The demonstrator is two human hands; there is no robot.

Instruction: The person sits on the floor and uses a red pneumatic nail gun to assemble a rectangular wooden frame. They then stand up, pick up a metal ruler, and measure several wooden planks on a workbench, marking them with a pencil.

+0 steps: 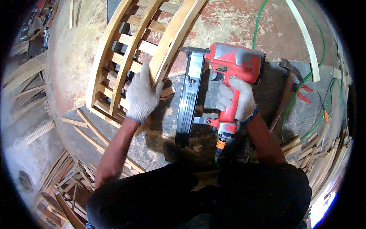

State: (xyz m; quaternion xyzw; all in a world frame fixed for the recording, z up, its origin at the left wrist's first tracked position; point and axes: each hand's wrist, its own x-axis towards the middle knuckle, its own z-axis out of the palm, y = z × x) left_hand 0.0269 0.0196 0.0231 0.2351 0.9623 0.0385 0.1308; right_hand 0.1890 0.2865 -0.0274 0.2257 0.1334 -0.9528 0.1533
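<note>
My right hand (242,97), in a white knit glove, is wrapped round the handle of a red pneumatic nail gun (235,65). The gun's long silver-and-black magazine (188,99) lies to the left of its handle, and its nose points left toward the wooden frame. My left hand (143,94), gloved too, grips the near end of the right-hand rail of a slatted wooden frame (124,68). Its fingers lie along the wood and the thumb is on the right side. A short wood piece (167,91) sticks out beside the thumb.
A hammer (291,70) and red-handled pliers (304,93) lie at the right, near a green air hose (286,110). A pale strip (305,34) lies behind them. Scrap slats (316,158) pile up at the lower right, with more wood scraps (68,183) at the lower left.
</note>
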